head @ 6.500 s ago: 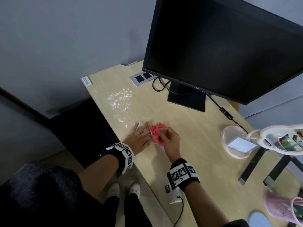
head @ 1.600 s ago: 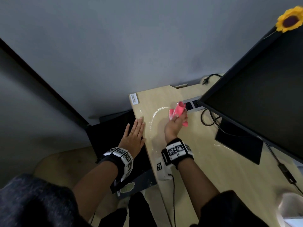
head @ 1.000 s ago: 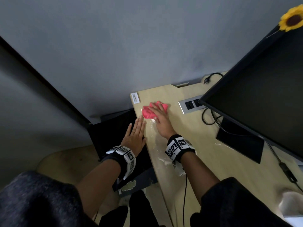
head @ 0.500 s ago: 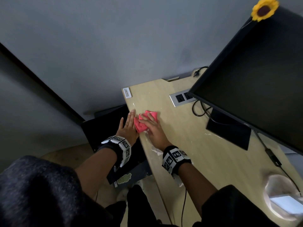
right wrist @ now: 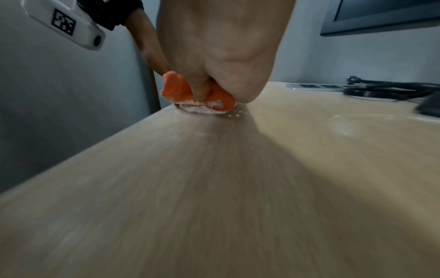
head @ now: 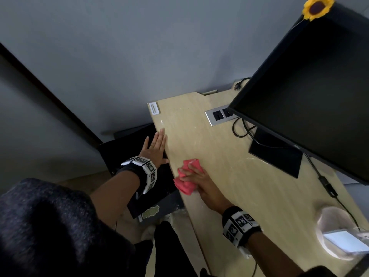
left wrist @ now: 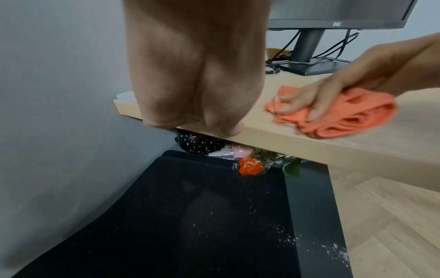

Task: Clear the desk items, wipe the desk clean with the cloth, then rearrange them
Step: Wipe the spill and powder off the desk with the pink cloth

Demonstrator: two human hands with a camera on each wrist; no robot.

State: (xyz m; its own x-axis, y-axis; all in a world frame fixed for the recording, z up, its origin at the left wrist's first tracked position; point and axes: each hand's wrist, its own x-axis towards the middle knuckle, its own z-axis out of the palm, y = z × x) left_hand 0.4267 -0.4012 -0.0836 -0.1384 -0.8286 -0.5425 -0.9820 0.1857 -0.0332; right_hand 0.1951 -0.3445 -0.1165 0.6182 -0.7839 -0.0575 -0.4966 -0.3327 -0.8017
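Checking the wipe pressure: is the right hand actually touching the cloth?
Touching. In the left wrist view the right hand has its fingers spread flat on the cloth, pressing it onto the desk.

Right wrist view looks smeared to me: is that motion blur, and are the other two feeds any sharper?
Right wrist view: the desk streaks toward the camera, motion blur, and the right hand throws a dark shadow on it. Left wrist view: the cloth and the right hand's fingers are blurred, the left hand soft and close. Head view: dim and wide-angle, but the monitor edges are sharp.
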